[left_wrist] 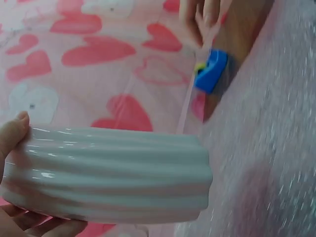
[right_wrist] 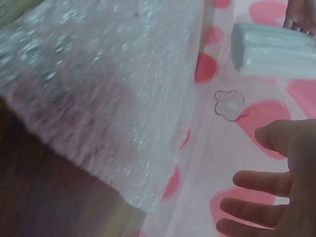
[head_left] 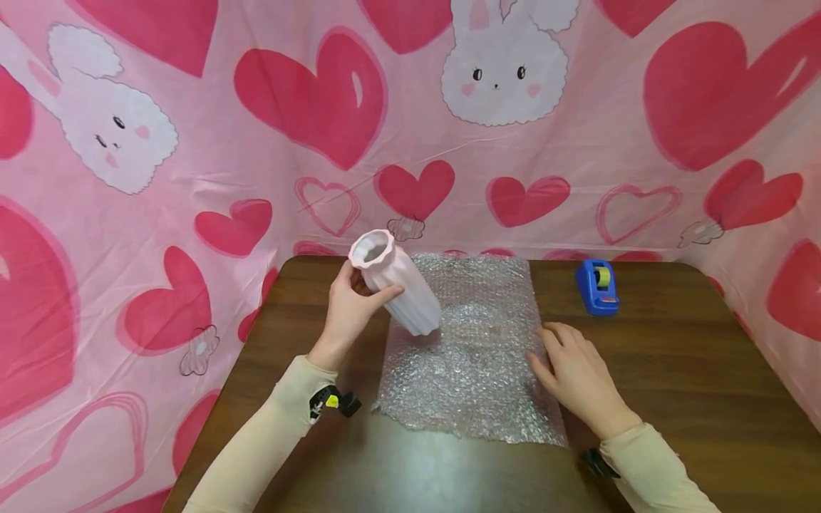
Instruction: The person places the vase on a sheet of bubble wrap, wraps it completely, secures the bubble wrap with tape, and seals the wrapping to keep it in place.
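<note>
Fluted vase (head_left: 410,292) slants, base toward five o'clock, left hand (head_left: 349,308) curling fingers around it. Right hand (head_left: 577,374), farther at four, spreads empty fingers.

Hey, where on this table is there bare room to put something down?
The table is bare to the right of the tape dispenser and right hand, and in front of the bubble wrap. The middle is crowded: the left hand holds the vase over the wrap's left side.

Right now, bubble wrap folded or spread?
Spread: the head view shows the bubble wrap as a broad sheet on the table; the vase, unwrapped, is in the left hand. Can't tell if it's doubled.
</note>
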{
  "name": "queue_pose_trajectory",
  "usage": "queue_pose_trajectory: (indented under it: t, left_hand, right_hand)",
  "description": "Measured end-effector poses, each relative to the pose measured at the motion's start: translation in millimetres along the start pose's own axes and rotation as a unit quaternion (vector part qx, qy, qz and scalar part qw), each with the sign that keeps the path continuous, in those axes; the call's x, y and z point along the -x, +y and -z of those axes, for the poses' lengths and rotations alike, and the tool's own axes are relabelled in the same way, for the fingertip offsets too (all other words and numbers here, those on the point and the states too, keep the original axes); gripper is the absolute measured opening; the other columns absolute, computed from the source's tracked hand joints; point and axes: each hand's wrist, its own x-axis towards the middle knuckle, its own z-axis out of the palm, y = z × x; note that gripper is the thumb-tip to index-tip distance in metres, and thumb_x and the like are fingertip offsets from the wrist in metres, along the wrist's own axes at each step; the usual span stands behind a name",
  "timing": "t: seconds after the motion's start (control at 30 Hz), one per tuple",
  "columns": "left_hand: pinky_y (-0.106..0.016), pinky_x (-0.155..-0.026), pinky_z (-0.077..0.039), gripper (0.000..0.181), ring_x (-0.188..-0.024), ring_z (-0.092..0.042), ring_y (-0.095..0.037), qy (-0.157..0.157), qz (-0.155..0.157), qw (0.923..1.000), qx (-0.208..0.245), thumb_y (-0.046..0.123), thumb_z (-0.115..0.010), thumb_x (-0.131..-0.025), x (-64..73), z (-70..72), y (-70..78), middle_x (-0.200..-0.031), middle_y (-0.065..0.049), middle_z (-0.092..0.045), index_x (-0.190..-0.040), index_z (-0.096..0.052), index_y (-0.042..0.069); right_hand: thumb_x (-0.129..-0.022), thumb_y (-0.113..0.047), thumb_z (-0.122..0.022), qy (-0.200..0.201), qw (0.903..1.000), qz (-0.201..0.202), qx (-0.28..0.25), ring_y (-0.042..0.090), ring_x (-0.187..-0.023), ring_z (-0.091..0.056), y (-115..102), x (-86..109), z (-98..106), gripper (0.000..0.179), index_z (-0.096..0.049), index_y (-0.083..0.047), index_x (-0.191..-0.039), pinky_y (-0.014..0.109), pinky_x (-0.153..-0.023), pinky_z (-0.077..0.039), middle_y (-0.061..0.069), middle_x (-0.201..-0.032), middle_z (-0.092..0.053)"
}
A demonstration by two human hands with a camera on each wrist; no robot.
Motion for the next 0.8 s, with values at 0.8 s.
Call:
queue_pose_trajectory:
  t: [0.8]
  left_hand:
    - [-0.031,-0.090,-0.055,0.067,-0.102,-0.064,-0.014,-0.119,0.043,0.9868,0.101,0.024,-0.089,-0.084,54.0,-63.9,-5.1,-0.119,-0.018,-0.065,-0.134,-0.054,-0.005]
  right_hand:
    - [-0.082,-0.043,-0.088,-0.029,0.9930,0.061,-0.097,0.037,-0.117,-0.063,-36.1,-11.9,-10.3,0.095,-0.042,0.008,-0.148,0.055,-0.093,-0.056,0.027,-0.137,-0.059]
